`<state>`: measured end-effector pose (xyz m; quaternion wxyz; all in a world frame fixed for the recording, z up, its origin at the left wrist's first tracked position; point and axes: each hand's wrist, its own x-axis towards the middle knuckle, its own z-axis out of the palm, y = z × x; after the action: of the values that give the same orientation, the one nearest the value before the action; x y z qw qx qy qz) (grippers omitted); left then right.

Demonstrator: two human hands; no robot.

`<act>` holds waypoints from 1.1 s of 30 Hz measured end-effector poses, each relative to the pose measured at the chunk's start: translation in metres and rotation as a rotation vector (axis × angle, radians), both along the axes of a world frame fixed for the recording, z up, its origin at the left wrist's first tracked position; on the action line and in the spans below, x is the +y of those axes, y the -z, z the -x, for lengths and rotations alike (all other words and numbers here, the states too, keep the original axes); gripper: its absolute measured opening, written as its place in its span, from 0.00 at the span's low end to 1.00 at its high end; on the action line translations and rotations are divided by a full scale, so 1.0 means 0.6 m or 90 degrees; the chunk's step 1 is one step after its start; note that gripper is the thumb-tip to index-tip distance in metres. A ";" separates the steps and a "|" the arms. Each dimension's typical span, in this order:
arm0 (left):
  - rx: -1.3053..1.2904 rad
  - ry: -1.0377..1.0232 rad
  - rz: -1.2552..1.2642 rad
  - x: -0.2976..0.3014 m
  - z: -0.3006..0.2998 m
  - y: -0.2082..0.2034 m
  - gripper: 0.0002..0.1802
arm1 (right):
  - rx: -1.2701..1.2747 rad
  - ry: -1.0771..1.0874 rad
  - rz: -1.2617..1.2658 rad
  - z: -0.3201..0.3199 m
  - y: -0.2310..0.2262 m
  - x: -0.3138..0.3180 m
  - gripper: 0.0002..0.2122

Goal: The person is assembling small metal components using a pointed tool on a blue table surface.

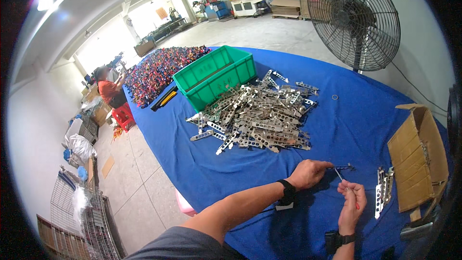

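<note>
My left hand is closed on one end of a narrow metal bracket, held low over the blue cloth. My right hand, closed in a pinch, grips a thin rod-like tool with a red part showing by the palm. The tool's tip meets or nearly meets the bracket's edge; its exact kind is too small to tell. Beyond my left hand lies a large heap of silvery perforated brackets. A small stack of the same brackets rests to the right of my right hand.
A green plastic crate stands behind the heap, and an open cardboard box at the right. Black and yellow tools lie near a multicoloured pile. A person sits at the table's far left. A large fan stands behind.
</note>
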<state>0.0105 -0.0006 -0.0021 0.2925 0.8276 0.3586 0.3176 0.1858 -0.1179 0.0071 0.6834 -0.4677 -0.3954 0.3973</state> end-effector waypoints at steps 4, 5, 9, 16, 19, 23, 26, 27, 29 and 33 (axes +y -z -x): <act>-0.003 0.004 -0.027 0.002 0.002 0.005 0.21 | 0.000 0.028 0.002 0.003 -0.002 0.001 0.06; -0.003 0.004 -0.027 0.002 0.003 0.007 0.21 | -0.009 0.007 0.001 -0.003 0.003 0.000 0.06; -0.014 0.003 -0.018 0.001 0.002 0.011 0.21 | 0.009 0.012 -0.008 0.004 0.000 0.001 0.06; -0.011 0.002 -0.013 0.000 0.002 0.006 0.21 | 0.004 -0.017 -0.008 -0.006 0.004 0.000 0.06; 0.008 -0.011 0.010 -0.001 0.002 0.003 0.21 | -0.011 0.039 0.024 -0.002 0.003 0.003 0.06; -0.010 -0.010 -0.008 -0.002 0.000 0.003 0.21 | -0.014 0.002 -0.009 -0.002 0.004 0.000 0.06; -0.015 -0.006 -0.015 -0.001 -0.001 0.004 0.22 | -0.020 0.028 -0.002 0.002 -0.002 0.001 0.06; -0.012 -0.007 -0.009 -0.002 0.000 0.005 0.22 | -0.011 0.056 0.004 0.003 -0.004 0.002 0.06; -0.010 -0.008 -0.003 -0.002 0.001 0.004 0.22 | -0.021 0.032 0.005 -0.005 0.005 0.000 0.06; -0.001 -0.007 -0.006 0.000 0.004 0.005 0.22 | -0.004 0.017 -0.013 -0.001 0.009 0.003 0.06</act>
<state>0.0078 -0.0008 -0.0050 0.2874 0.8266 0.3617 0.3215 0.1862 -0.1161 0.0018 0.6922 -0.4673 -0.3953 0.3823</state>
